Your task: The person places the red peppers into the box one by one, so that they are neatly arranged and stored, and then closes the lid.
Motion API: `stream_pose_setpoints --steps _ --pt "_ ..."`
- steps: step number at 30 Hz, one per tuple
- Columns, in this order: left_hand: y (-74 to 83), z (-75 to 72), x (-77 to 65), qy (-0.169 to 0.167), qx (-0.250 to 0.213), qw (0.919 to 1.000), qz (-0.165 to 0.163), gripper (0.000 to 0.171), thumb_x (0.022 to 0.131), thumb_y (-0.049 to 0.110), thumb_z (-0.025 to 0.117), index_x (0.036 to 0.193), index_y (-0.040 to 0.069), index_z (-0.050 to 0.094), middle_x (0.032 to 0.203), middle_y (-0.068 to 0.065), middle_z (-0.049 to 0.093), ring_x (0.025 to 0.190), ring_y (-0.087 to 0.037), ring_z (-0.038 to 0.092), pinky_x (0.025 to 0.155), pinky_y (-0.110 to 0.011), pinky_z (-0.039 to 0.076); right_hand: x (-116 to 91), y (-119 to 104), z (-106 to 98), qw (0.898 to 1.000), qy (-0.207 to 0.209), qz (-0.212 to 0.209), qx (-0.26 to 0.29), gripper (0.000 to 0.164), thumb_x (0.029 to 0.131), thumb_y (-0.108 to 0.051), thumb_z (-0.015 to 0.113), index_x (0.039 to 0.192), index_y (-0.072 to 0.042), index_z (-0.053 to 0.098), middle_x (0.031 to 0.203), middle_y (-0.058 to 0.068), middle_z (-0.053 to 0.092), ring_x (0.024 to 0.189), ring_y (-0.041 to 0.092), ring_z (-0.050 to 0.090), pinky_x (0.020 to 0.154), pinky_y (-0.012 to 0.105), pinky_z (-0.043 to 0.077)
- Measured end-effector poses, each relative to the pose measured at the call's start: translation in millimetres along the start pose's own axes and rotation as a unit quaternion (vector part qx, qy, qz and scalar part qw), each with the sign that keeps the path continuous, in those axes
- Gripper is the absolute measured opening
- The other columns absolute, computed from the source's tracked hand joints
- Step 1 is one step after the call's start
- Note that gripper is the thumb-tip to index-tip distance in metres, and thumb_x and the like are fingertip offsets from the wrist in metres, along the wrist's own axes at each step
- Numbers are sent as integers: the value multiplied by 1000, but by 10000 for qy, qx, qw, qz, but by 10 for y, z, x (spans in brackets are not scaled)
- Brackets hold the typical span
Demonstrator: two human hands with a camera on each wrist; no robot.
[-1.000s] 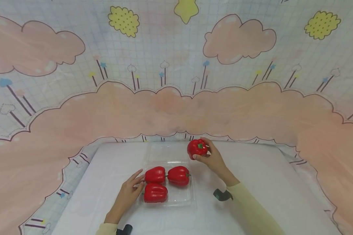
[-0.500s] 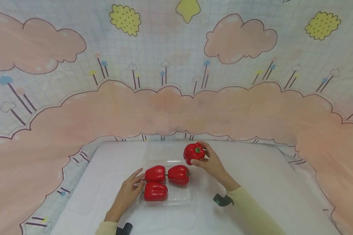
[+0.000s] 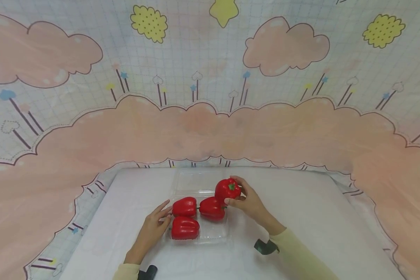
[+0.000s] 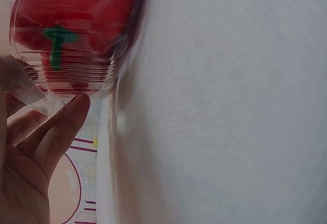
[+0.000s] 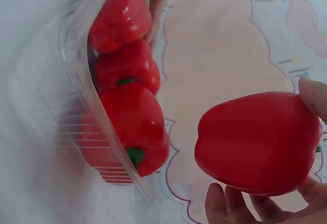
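My right hand grips a red bell pepper with a green stem, thumb on one side and fingers on the other. In the right wrist view this held pepper is raised beside the clear plastic container. The container holds three more red peppers: one at back left, one at back right, partly covered by the held one, and one at front left. My left hand touches the container's left side with extended fingers. In the left wrist view, a fingertip meets the ribbed wall.
The container's clear lid lies folded back behind it on the white table. A patterned cloth with pink clouds hangs behind the table. Dark wrist cameras show by the right wrist and left wrist.
My right hand has brought the held pepper down, towards me and a little left, from right of the lid to over the container's back right corner. My left hand has stayed put.
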State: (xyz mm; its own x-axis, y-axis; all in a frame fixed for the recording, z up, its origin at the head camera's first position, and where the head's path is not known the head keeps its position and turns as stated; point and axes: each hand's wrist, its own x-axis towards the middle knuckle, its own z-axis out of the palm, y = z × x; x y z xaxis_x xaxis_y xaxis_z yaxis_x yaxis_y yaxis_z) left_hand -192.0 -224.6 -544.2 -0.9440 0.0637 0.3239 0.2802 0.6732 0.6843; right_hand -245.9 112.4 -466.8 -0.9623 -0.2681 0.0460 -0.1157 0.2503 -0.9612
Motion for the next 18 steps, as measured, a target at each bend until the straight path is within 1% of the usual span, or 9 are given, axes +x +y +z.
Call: stream_pose_setpoints --steps 9,15,18 --pt "5 6 0 39 -47 10000 69 38 90 3 66 128 1 64 142 -18 55 104 -31 71 77 -31 63 -80 36 63 9999 -145 -25 67 79 77 -22 84 144 -30 43 147 5 46 132 30 48 94 42 59" --pt "15 7 2 36 -120 9999 -8 39 90 1 66 129 2 63 142 -17 55 104 -31 71 77 -31 63 -141 31 109 9997 -223 -82 52 81 76 -21 84 144 -25 42 144 5 48 131 29 48 93 40 60" --pt "19 9 4 43 -102 9999 -15 39 90 2 66 129 2 63 142 -17 56 104 -31 71 77 -32 63 -174 6 127 9994 -326 -91 79 79 77 -21 83 145 -26 42 145 6 47 132 30 48 95 40 59"
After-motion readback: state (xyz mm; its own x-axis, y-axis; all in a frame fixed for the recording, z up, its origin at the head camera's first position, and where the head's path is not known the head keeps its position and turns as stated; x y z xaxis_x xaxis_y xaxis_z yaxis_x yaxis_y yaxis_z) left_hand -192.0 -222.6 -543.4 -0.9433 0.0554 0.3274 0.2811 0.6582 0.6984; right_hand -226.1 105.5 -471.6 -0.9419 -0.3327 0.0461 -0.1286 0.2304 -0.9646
